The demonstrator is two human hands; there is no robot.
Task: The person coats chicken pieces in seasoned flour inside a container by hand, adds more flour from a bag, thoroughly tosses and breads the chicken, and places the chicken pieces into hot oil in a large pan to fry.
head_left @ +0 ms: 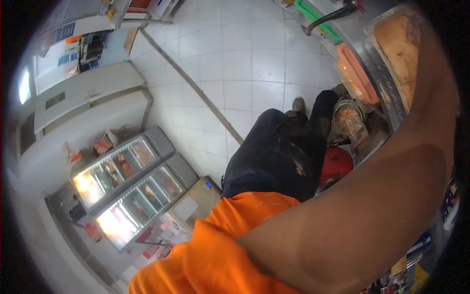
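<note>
Neither of my hands shows. One bare arm [342, 215] with an orange sleeve [215, 259] reaches across the lower right and up the right edge, where its hand is out of sight. Beside the forearm is a shallow container with a tan, flat-topped content [399, 54], on a metal counter [377, 59]. Below the counter's edge is a pinkish-orange plastic container [360, 73]. A clear plastic bag with brownish content [350, 120] lies lower, near a red rounded object [336, 164]. What my hands hold or touch is hidden.
My dark-trousered legs [274, 152] stand on white floor tiles [220, 63]. A green tray [318, 20] and a dark handle-like bar [330, 20] sit at the upper right. Two lit glass-door display fridges [139, 201] stand left. A dark strip [191, 85] crosses the floor.
</note>
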